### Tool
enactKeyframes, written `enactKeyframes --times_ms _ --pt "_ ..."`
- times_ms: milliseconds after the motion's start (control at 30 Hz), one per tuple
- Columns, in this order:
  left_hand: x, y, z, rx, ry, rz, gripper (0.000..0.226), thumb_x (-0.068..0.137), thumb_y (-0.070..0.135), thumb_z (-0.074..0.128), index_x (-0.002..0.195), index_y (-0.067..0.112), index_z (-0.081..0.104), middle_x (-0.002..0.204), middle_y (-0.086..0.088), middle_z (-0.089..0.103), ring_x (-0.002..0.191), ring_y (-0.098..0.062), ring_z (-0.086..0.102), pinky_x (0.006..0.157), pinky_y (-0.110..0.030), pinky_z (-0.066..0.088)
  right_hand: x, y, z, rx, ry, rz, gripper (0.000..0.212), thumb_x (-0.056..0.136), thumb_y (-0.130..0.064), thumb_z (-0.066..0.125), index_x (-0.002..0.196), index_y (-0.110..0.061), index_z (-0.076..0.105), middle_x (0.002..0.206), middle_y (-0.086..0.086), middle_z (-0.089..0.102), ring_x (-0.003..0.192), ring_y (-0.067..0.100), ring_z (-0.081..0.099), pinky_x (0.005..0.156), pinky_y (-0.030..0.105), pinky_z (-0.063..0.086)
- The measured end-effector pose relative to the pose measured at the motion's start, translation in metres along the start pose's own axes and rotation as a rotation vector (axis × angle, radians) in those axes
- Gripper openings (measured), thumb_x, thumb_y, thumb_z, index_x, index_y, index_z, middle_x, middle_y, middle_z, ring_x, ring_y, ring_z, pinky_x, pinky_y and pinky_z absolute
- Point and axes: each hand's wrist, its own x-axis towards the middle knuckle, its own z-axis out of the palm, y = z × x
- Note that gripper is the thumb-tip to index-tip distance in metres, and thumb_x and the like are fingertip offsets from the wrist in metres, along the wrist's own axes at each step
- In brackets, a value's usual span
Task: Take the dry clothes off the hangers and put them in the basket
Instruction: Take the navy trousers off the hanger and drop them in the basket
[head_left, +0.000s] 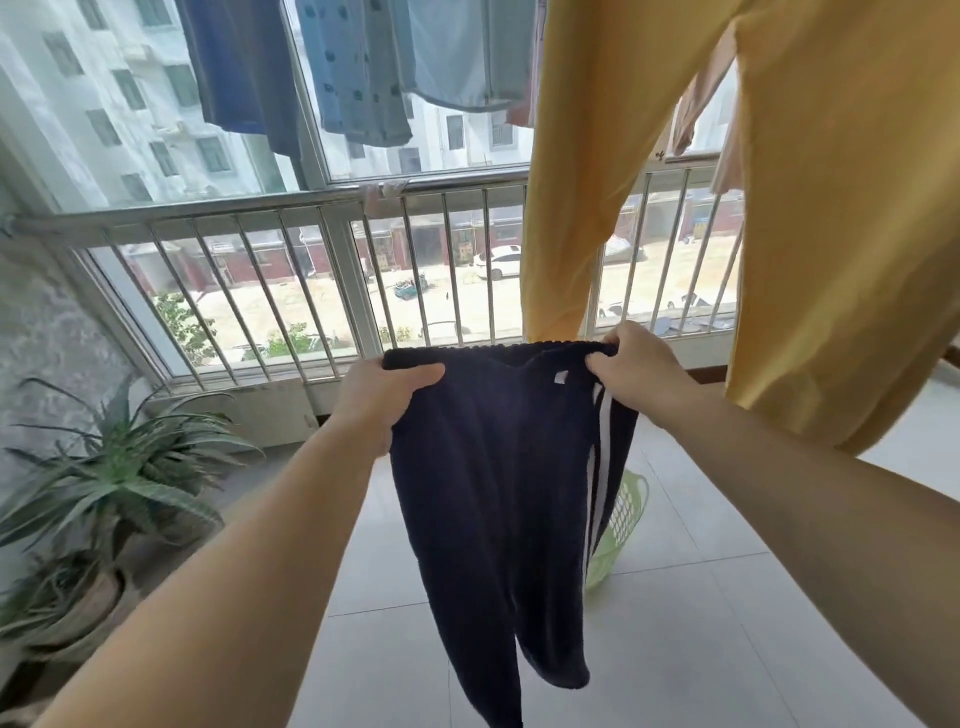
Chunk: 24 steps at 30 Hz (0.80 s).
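Observation:
A pair of dark navy trousers (493, 493) with white side stripes hangs in front of me, legs down. My left hand (376, 400) grips the left end of the waistband and my right hand (636, 371) grips the right end, stretching it flat. A light green basket (621, 525) stands on the tiled floor behind the trousers, mostly hidden by them. Yellow trousers (831, 218) hang at the upper right. A dark blue garment (239, 67), a light blue patterned one (353, 78) and a pale blue one (457, 52) hang along the top. No hanger is visible on the navy trousers.
A metal railing (311, 249) and a window run across the back. Potted spiky plants (119, 478) stand on the floor at the left beside a grey wall. White floor tiles (701, 597) spread to the right of the basket.

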Motion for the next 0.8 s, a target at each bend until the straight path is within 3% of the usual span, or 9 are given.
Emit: enactKeyframes --times_ms 133,233,333,467,533,600,700,800 --pt "-0.007 -0.008 0.022 -0.317 0.096 -0.17 0.032 0.076 0.017 0.076 0.102 0.007 0.06 0.089 -0.006 0.067 0.079 -0.022 0.065 0.07 -0.035 0.055 -0.003 -0.015 0.009 0.076 0.153 0.002 0.028 0.087 -0.024 0.057 0.109 -0.008 0.051 0.096 0.003 0.052 0.087 0.02 0.048 0.073 0.03 0.038" --pt "-0.012 -0.01 0.032 -0.513 0.074 -0.28 0.033 0.076 0.021 0.076 0.102 0.008 0.062 0.095 -0.007 0.07 0.084 -0.025 0.067 0.077 -0.04 0.056 -0.004 -0.025 0.011 0.33 0.146 0.097 0.025 0.083 -0.025 0.064 0.101 -0.009 0.055 0.094 0.007 0.059 0.09 0.024 0.058 0.079 0.035 0.049" --pt "-0.02 -0.008 0.045 -0.551 0.01 -0.298 0.023 0.079 0.021 0.072 0.098 0.01 0.064 0.097 -0.009 0.071 0.086 -0.027 0.068 0.083 -0.043 0.054 -0.011 -0.032 0.019 0.555 0.024 0.153 0.014 0.079 -0.022 0.07 0.086 -0.013 0.062 0.094 0.01 0.068 0.09 0.027 0.065 0.088 0.044 0.053" --pt "-0.036 0.001 0.062 -0.545 -0.137 -0.21 0.022 0.089 0.023 0.062 0.101 0.006 0.064 0.088 -0.011 0.071 0.076 -0.024 0.069 0.073 -0.036 0.057 -0.025 -0.042 0.029 0.651 -0.195 0.015 0.031 0.08 -0.026 0.072 0.106 -0.012 0.065 0.099 0.008 0.07 0.092 0.023 0.067 0.089 0.041 0.054" --pt "-0.042 0.007 0.066 -0.593 -0.157 -0.171 0.034 0.092 0.038 0.054 0.1 0.007 0.064 0.086 -0.009 0.07 0.078 -0.021 0.068 0.076 -0.033 0.057 -0.03 -0.043 0.026 0.619 -0.327 -0.083 0.038 0.074 -0.031 0.077 0.107 -0.016 0.064 0.098 0.005 0.071 0.09 0.02 0.069 0.085 0.036 0.056" --pt "-0.042 0.01 0.063 -0.619 -0.175 -0.142 0.043 0.096 0.044 0.043 0.101 0.006 0.062 0.09 -0.01 0.069 0.084 -0.023 0.067 0.082 -0.034 0.055 -0.032 -0.041 0.021 0.434 -0.349 -0.205 0.047 0.069 -0.029 0.081 0.109 -0.02 0.06 0.099 -0.001 0.069 0.093 0.016 0.066 0.084 0.031 0.055" --pt "-0.043 0.007 0.055 -0.423 -0.211 -0.01 0.025 0.097 0.017 0.04 0.09 0.011 0.063 0.087 -0.007 0.068 0.079 -0.02 0.066 0.077 -0.031 0.056 -0.027 -0.04 0.021 0.245 -0.166 -0.278 0.051 0.073 -0.015 0.075 0.12 -0.015 0.055 0.105 0.002 0.064 0.097 0.018 0.061 0.087 0.037 0.053" --pt "-0.027 -0.006 0.037 0.014 0.017 0.229 0.023 0.085 -0.004 0.053 0.092 0.016 0.061 0.09 -0.006 0.058 0.077 -0.017 0.059 0.068 -0.032 0.055 -0.026 -0.04 0.02 0.383 -0.128 -0.243 0.04 0.075 -0.004 0.066 0.113 -0.012 0.06 0.099 0.008 0.067 0.091 0.023 0.065 0.083 0.042 0.056"
